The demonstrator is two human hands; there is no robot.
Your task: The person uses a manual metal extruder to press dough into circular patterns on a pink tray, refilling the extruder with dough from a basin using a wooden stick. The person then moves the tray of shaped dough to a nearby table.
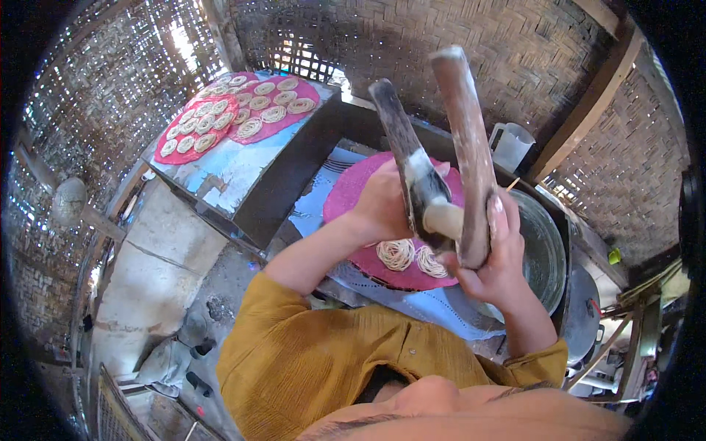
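Note:
Raised in front of me is a two-handled wooden noodle press point(419, 167), its two parts side by side. My left hand point(384, 197) is closed round the dark part, which has a white band. My right hand point(504, 253) grips the brown, flour-smeared part near its lower end. A pale cylinder point(444, 219) joins the two parts; whether it is dough or a plunger I cannot tell. Below lies a round pink mat point(344, 192), partly hidden by my hands and the press. Coiled noodle nests point(396, 254) rest on its near side.
At the left, a box-like stand point(209, 180) carries pink mats point(309, 90) with several noodle nests. A large metal basin point(548, 253) sits right of my right hand, with a clear plastic jug point(512, 147) behind it. Woven bamboo walls point(412, 37) close off the back.

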